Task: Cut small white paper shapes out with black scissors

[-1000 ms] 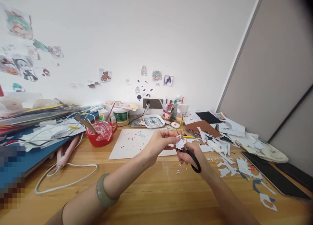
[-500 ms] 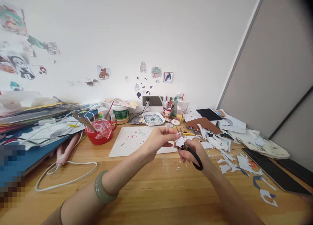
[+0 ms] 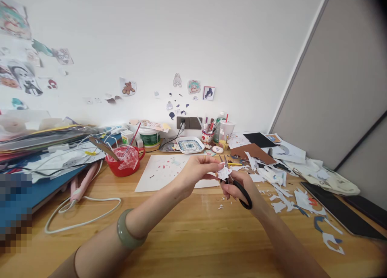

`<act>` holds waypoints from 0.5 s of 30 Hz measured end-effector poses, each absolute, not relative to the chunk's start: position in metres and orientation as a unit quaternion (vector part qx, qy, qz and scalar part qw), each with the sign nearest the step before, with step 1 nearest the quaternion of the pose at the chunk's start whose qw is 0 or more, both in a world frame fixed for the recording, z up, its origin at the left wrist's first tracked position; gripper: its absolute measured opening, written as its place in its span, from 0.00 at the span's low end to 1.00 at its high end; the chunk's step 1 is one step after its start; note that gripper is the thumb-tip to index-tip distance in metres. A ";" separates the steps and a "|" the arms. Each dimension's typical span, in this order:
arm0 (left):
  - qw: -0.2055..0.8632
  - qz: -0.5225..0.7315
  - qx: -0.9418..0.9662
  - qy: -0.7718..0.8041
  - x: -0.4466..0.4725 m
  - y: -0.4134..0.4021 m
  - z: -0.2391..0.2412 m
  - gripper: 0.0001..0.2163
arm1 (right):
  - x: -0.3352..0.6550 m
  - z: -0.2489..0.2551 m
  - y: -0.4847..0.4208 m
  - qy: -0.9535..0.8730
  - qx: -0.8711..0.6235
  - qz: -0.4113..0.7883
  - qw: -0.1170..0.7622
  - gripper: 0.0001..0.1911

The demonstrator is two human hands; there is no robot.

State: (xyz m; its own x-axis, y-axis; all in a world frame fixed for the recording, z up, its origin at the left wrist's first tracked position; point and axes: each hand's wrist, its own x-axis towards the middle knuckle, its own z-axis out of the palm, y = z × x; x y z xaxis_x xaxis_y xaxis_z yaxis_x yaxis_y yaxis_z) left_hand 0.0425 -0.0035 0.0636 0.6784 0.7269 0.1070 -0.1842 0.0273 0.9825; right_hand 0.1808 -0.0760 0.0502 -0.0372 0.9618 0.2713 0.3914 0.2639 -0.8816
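My left hand [image 3: 198, 169] pinches a small, irregular piece of white paper [image 3: 224, 172] over the table. Black-handled scissors [image 3: 242, 194] are held in my right hand [image 3: 242, 185], their blades parted and pointing up and away beside the paper. Whether the blades touch the paper I cannot tell. Below and behind my left hand lies a white sheet [image 3: 163, 171] with several small coloured bits on it.
Several paper scraps [image 3: 279, 201] lie at right, near a black flat panel [image 3: 341, 209]. Left stand a red bowl [image 3: 121, 171] with crumpled plastic and a pink stick-shaped device [image 3: 86, 179] with a white cord. A square plate [image 3: 190, 145] and brush cup [image 3: 208, 137] stand behind.
Both hands keep nearly the same position, with the paper and scissors still held. The view has shifted slightly.
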 end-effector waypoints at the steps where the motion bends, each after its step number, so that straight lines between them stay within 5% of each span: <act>1: 0.683 0.336 0.610 0.221 0.043 -0.004 0.063 0.10 | 0.181 0.050 -0.076 -0.649 -0.520 0.313 0.459 0.02; 15: 0.680 0.333 0.613 0.225 0.042 -0.002 0.064 0.10 | 0.179 0.049 -0.076 -0.633 -0.530 0.322 0.463 0.03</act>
State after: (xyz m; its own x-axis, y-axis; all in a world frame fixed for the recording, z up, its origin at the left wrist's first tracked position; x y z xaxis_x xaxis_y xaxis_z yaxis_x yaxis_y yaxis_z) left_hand 0.0424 -0.0023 0.0639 0.6766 0.7292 0.1019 -0.1773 0.0270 0.9838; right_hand 0.1793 -0.0756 0.0487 -0.0083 0.9696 0.2446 0.3724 0.2300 -0.8991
